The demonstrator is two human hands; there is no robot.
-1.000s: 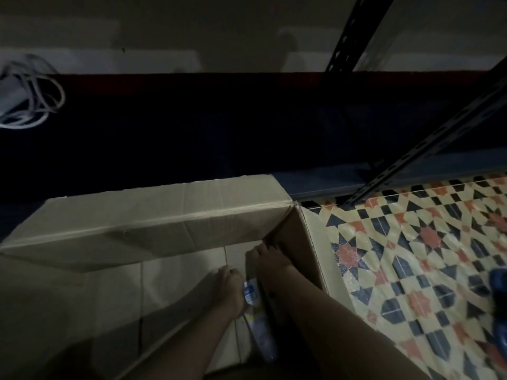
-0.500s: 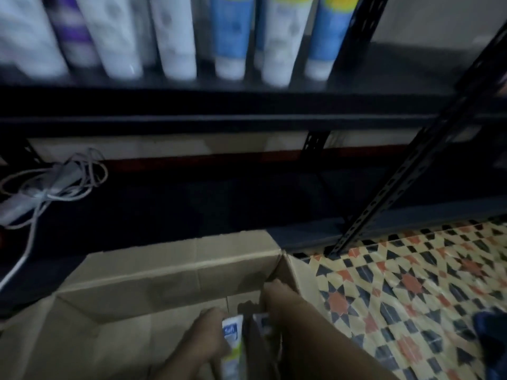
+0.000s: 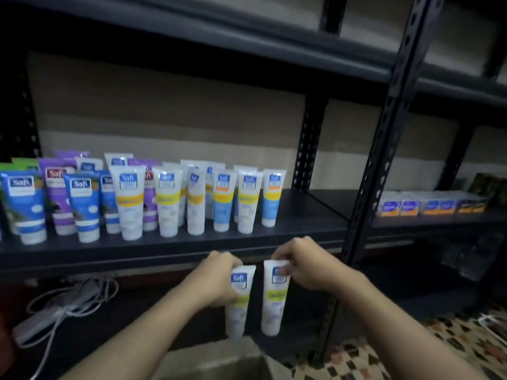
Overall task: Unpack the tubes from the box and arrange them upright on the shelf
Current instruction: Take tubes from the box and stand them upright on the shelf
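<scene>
My left hand [image 3: 219, 278] grips a white tube with a yellow band [image 3: 238, 305], held cap down. Beside it my right hand [image 3: 304, 267] pinches the top of a second white and yellow tube [image 3: 274, 303], which also hangs cap down. Both tubes are in the air just below the front edge of the dark shelf [image 3: 301, 229] and above the cardboard box [image 3: 214, 363]. Several tubes [image 3: 167, 201] in white, blue and purple stand upright on the shelf's left half.
A black slotted upright [image 3: 384, 149] rises just right of my right hand. Small boxed packs [image 3: 428, 205] sit on the neighbouring shelf at right. A grey cable bundle [image 3: 63, 305] lies on the lower shelf at left. Patterned floor [image 3: 439, 349] shows at bottom right.
Both hands have come up out of the box, each holding a tube, to just under the shelf edge. The view has tilted up from the box to the stocked shelf.
</scene>
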